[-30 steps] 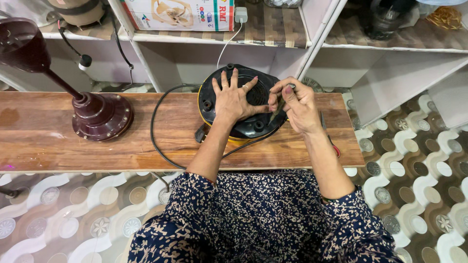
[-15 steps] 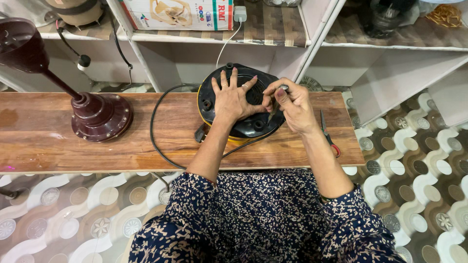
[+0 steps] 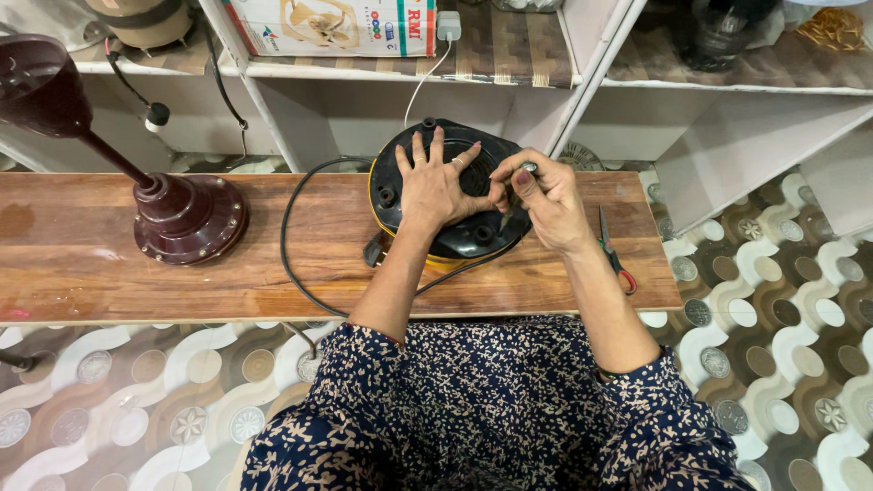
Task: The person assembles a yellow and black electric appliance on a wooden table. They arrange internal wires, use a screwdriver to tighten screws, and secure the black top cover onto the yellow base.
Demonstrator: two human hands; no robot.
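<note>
Black plastic underside of a round appliance base (image 3: 450, 195), yellow-rimmed, lies flipped on the wooden table (image 3: 109, 282); all places below are taken from this base. Left hand (image 3: 436, 182) rests flat on its top, fingers spread, grasping nothing, pressing it down. Right hand (image 3: 546, 195) sits at the base's right edge, fingers pinched round a thin tool (image 3: 506, 218), likely a small screwdriver; the shaft points down and left into the base, so the work point lies just left of that hand; right hand is the nearer one to it. Black cord (image 3: 291, 245) loops out left of the base. Scissors with red handles (image 3: 614, 250) lie right of it; maroon stand (image 3: 186, 218) well to its left. Behind it, on the shelf, a white carton (image 3: 332, 23) with a fan picture and coloured print.
</note>
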